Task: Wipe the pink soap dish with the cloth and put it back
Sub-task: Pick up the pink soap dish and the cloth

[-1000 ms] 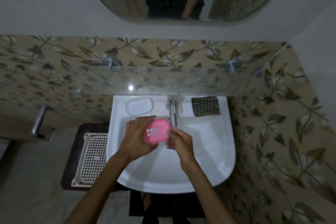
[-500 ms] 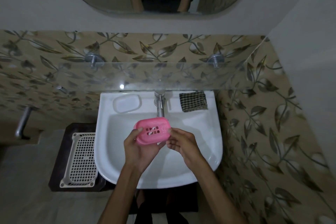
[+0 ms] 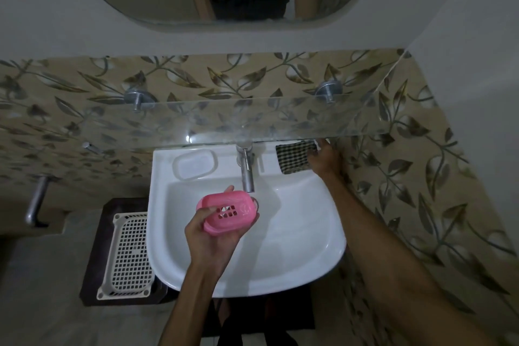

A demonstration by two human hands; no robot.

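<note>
My left hand (image 3: 213, 236) grips the pink soap dish (image 3: 230, 212) over the middle of the white sink (image 3: 309, 233), just below the tap. The dish has slots in its bottom and is tilted toward me. A black-and-white checked cloth (image 3: 293, 156) lies on the sink's back right ledge. My right hand (image 3: 325, 159) reaches to that cloth and touches its right edge; its fingers are partly hidden under the glass shelf, so I cannot make out whether they pinch it.
A chrome tap (image 3: 246, 168) stands at the sink's back centre. A white soap tray (image 3: 195, 164) sits on the back left ledge. A glass shelf (image 3: 252, 121) overhangs the ledge. A cream plastic basket (image 3: 126, 253) lies on a dark stand to the left.
My right hand has left the pink dish and moved up and right to the checked cloth. My left hand alone now holds the dish, a little lower over the basin.
</note>
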